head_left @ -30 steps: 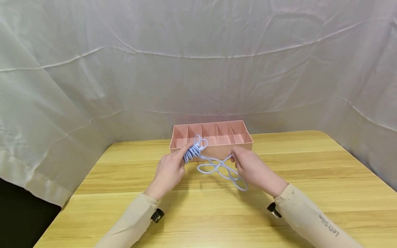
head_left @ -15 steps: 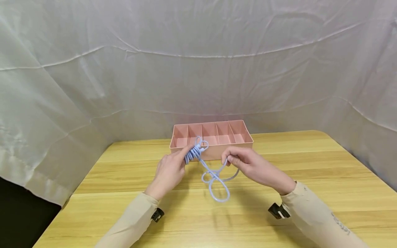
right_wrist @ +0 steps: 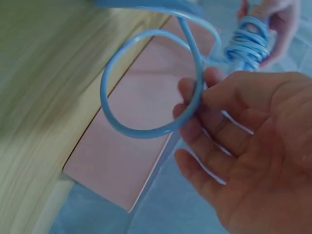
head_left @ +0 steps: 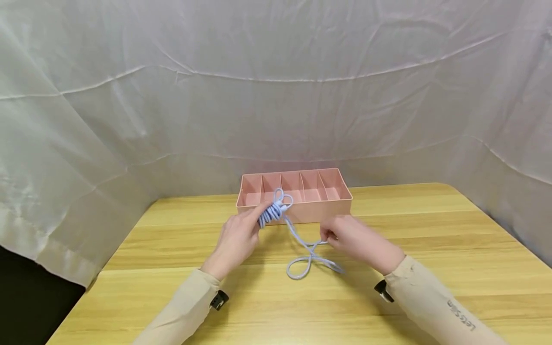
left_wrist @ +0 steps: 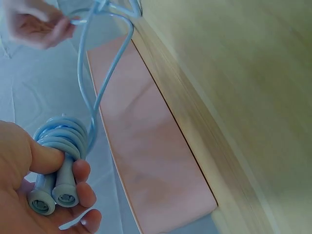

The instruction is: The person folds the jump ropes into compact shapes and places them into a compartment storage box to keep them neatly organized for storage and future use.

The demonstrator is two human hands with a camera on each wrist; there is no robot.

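A light-blue cable point(head_left: 276, 211) is gripped in the left hand point(head_left: 236, 239), its wound coil and two plug ends pinned under thumb and curled fingers, just in front of the pink divided tray point(head_left: 334, 173). The loose strand is pinched between thumb and fingertips of the right hand point(head_left: 351, 237), held to the right of the coil. A slack loop of the cable is left lying on the wooden table point(head_left: 431, 230) between the two hands

One cord point(head_left: 297, 242), one tray point(head_left: 297, 203), two hands.
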